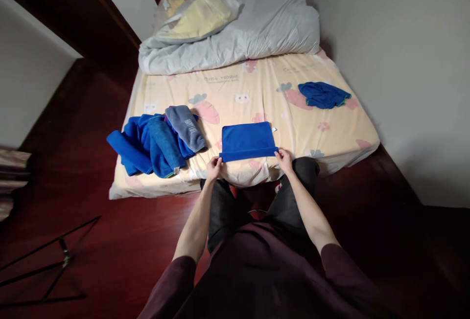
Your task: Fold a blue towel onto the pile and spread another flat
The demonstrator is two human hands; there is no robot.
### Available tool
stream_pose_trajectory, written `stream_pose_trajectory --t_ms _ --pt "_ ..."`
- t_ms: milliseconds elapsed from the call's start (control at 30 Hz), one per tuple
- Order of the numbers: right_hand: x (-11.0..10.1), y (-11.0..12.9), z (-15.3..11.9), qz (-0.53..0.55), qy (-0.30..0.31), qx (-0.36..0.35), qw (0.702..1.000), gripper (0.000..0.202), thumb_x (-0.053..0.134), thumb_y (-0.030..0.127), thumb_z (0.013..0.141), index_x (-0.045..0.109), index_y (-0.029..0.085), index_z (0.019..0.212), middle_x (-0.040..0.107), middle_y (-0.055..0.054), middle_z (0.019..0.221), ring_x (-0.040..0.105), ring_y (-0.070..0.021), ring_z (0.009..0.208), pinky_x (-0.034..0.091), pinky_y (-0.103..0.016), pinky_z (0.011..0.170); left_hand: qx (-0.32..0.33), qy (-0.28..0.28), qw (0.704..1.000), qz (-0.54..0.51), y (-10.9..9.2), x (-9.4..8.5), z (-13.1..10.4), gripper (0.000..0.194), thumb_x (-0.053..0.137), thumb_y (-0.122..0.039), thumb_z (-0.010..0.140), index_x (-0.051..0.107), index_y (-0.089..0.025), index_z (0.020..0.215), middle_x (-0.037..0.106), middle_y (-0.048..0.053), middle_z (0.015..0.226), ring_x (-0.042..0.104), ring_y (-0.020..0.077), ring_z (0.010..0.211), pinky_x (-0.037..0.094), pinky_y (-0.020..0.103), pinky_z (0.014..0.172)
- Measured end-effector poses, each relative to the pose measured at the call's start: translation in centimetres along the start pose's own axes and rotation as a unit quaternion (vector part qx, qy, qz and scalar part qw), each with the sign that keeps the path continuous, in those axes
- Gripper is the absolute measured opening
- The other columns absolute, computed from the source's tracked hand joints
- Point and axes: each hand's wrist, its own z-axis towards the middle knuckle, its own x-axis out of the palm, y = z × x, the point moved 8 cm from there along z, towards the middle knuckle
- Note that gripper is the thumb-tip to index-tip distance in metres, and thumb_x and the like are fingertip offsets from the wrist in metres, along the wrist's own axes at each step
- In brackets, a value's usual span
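A person sits at the foot of a bed (235, 108) with a blue towel (247, 137) spread flat on the sheet between both knees and the rest of the mattress. The towel's near edge is turned over into a narrow band, and a small white tag (274, 129) sticks out at its right side. The left hand (214, 168) pinches the left end of that band, thumb and fingers closed on it; the right hand (284, 160) grips the right end in the same way, though the fingertips are too small to make out exactly. Left of the towel lies a heap of blue cloths (139, 138), with a grey rolled towel (186, 128) bearing white lettering on top. A crumpled blue cloth (323, 95) rests near the bed's right edge. A pale quilt (264, 20) is bunched at the far end.
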Motion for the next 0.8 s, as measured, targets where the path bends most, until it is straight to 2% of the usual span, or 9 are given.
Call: stream_pose_trajectory --t_ms 200,533,667,800 --pt "0.0 0.3 0.3 0.001 -0.004 -0.007 1.000 0.057 0.050 0.076 0.094 0.070 0.023 0.087 0.079 -0.014 0.091 0.074 -0.0309 0.085 0.063 -0.047 0.089 -0.011 0.003 1.000 -0.007 1.2 0.0 0.2 0.055 0.070 -0.076 0.086 0.069 -0.021 0.090 0.067 0.003 0.076 0.063 0.0184 0.070 0.051 0.031 0.068" --pt "-0.6 1.0 0.3 0.000 -0.018 -0.008 1.000 0.053 0.057 0.072 0.092 0.074 0.022 0.085 0.080 -0.014 0.086 0.074 -0.0289 0.077 0.064 -0.046 0.086 -0.025 -0.015 0.999 -0.013 1.1 -0.1 -0.1 0.050 0.077 -0.069 0.081 0.069 -0.020 0.085 0.062 0.001 0.067 0.056 0.0154 0.061 0.045 0.028 0.058" --pt "-0.6 1.1 0.1 0.012 -0.029 -0.006 0.999 0.051 0.059 0.072 0.089 0.074 0.023 0.084 0.080 -0.013 0.084 0.073 -0.0286 0.075 0.064 -0.046 0.084 -0.023 -0.023 0.999 -0.015 0.8 -0.1 -0.3 0.048 0.077 -0.068 0.081 0.067 -0.021 0.085 0.062 0.000 0.068 0.057 0.0153 0.062 0.047 0.028 0.060" --pt "-0.8 0.9 -0.1 0.031 -0.043 0.007 0.999 0.047 0.065 0.068 0.085 0.072 0.022 0.088 0.079 -0.012 0.084 0.073 -0.0262 0.074 0.064 -0.042 0.079 -0.015 -0.033 0.999 -0.019 0.5 -0.2 -0.4 0.048 0.081 -0.065 0.079 0.063 -0.022 0.090 0.066 0.002 0.078 0.060 0.0150 0.067 0.051 0.028 0.066"
